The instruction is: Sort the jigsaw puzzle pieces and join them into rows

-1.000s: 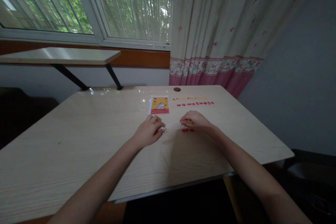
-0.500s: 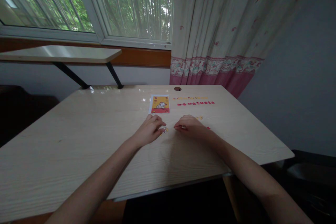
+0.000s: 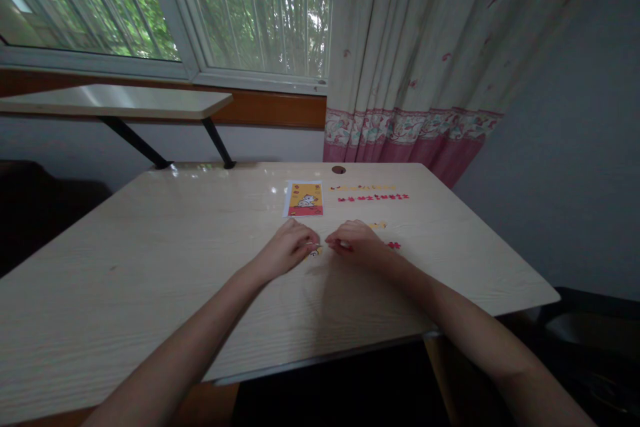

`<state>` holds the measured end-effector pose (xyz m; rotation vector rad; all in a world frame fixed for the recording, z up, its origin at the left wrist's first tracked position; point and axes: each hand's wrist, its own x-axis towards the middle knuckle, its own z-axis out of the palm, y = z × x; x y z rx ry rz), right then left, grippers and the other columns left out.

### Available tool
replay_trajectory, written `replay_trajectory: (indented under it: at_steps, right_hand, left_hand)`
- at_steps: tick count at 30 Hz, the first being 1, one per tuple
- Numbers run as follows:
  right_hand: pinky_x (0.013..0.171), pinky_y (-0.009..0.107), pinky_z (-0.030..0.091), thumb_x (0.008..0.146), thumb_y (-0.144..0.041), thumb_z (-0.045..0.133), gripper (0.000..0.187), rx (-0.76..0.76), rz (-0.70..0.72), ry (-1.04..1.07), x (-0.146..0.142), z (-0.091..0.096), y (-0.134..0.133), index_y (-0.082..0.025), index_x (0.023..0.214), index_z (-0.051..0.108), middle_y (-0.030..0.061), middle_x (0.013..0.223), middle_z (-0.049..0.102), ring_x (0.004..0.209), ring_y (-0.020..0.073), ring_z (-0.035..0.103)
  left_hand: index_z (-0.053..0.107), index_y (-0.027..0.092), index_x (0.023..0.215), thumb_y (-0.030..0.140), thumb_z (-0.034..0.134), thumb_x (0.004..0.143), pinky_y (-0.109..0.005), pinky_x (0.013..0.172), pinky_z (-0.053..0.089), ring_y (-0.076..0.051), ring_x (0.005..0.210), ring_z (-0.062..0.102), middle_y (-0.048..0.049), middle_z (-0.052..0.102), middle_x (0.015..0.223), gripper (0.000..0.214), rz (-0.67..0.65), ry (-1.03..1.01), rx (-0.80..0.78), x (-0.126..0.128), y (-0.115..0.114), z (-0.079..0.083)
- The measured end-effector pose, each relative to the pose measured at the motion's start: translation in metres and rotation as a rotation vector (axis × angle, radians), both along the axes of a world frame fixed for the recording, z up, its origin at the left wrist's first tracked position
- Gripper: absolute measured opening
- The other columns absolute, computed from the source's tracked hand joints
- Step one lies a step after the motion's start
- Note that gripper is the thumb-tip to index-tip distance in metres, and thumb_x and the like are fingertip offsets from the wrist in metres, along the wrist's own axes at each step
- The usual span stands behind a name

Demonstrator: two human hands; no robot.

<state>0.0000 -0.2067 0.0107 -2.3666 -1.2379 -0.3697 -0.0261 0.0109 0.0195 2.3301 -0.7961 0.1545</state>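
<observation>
Tabletop [image 3: 150, 260] lies under your fingers. Your left hand [image 3: 289, 247] pinches a small piece [image 3: 315, 252]; your right hand [image 3: 359, 240] is narrowed beside it, contents unclear. Likely step: fitting; align edges.

My right hand [image 3: 353, 240] partly hides the red pieces [image 3: 394, 245]; its grip cannot be determined. My left hand [image 3: 291, 245] partly covers a white-and-yellow piece [image 3: 315, 252]. Small markings on the card [image 3: 306, 199] are illegible. The lower edge cuts both forearms [image 3: 200, 333].

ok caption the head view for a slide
Left hand at a yellow-and-white shape, right hand close by; picture card and row of red pieces beyond.
</observation>
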Motion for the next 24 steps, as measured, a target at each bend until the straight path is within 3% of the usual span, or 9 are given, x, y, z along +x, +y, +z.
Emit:
replay_trajectory:
  at_steps: [5, 8, 19, 24]
  right_hand:
    - [0.068, 0.026, 0.034, 0.083, -0.037, 0.055, 0.024, 0.096, -0.044, -0.130, -0.001, -0.001, 0.006, -0.019, 0.097, 0.063, 0.0028, 0.078, 0.065, 0.073, 0.0137, 0.056]
    - [0.067, 0.026, 0.033, 0.084, -0.041, 0.052, 0.027, 0.128, -0.054, -0.179, 0.000, -0.002, 0.009, -0.020, 0.095, 0.064, 0.0029, 0.076, 0.065, 0.072, 0.0137, 0.055]
    - [0.065, 0.026, 0.033, 0.085, -0.041, 0.051, 0.025, 0.146, -0.004, -0.230, 0.000, 0.000, 0.010, -0.020, 0.092, 0.065, 0.0023, 0.075, 0.066, 0.071, 0.0130, 0.056]
    - [0.069, 0.028, 0.034, 0.084, -0.040, 0.052, 0.024, 0.136, -0.048, -0.230, 0.005, 0.008, -0.001, -0.021, 0.090, 0.066, 0.0041, 0.079, 0.066, 0.075, 0.0142, 0.057]
  left_hand:
    - [0.054, 0.017, 0.082, 0.029, 0.060, 0.075, -0.023, 0.057, 0.036, -0.011, 0.062, 0.048, 0.0014, 0.053, 0.068, 0.015, 0.091, 0.288, -0.519, -0.001, -0.009, -0.002]
    - [0.050, 0.017, 0.082, 0.028, 0.065, 0.070, -0.021, 0.053, 0.034, -0.008, 0.056, 0.046, 0.0047, 0.049, 0.063, 0.022, 0.072, 0.419, -0.686, 0.001, -0.012, -0.006]
    - [0.048, 0.018, 0.088, 0.028, 0.065, 0.070, -0.020, 0.049, 0.031, -0.007, 0.050, 0.045, 0.0045, 0.054, 0.062, 0.027, 0.018, 0.513, -0.720, -0.002, -0.014, -0.005]
    - [0.053, 0.017, 0.092, 0.035, 0.062, 0.074, -0.025, 0.059, 0.040, -0.012, 0.065, 0.052, -0.0008, 0.057, 0.075, 0.028, 0.072, 0.302, -0.495, 0.000, -0.009, -0.003]
